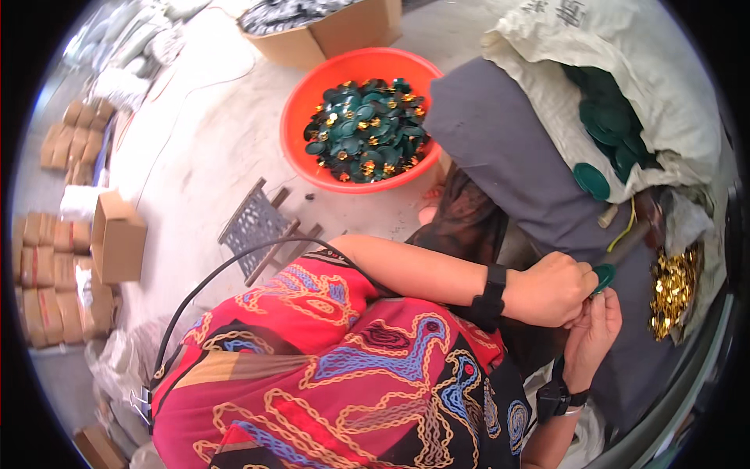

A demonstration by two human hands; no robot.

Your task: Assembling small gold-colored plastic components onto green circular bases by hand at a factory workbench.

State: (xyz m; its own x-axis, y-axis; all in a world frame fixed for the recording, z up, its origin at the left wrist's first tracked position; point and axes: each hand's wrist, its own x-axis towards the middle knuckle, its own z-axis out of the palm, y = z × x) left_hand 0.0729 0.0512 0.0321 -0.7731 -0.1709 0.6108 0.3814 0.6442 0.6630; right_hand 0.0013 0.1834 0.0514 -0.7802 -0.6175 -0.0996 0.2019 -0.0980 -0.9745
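The 2 hands meet over a grey cloth point(484, 117), with a small green disc point(603, 277) at their fingertips. The left hand point(551, 291) has its fingers curled in, its grip grasping the disc's near side; the right hand point(595, 322) pinches the same disc from below. To their right lies a heap of shiny gold pieces point(673, 291). Above it, a white sack point(656, 70) opens on more green discs point(613, 125). On the floor, an orange tub point(359, 187) holds many green-and-gold pieces point(363, 125).
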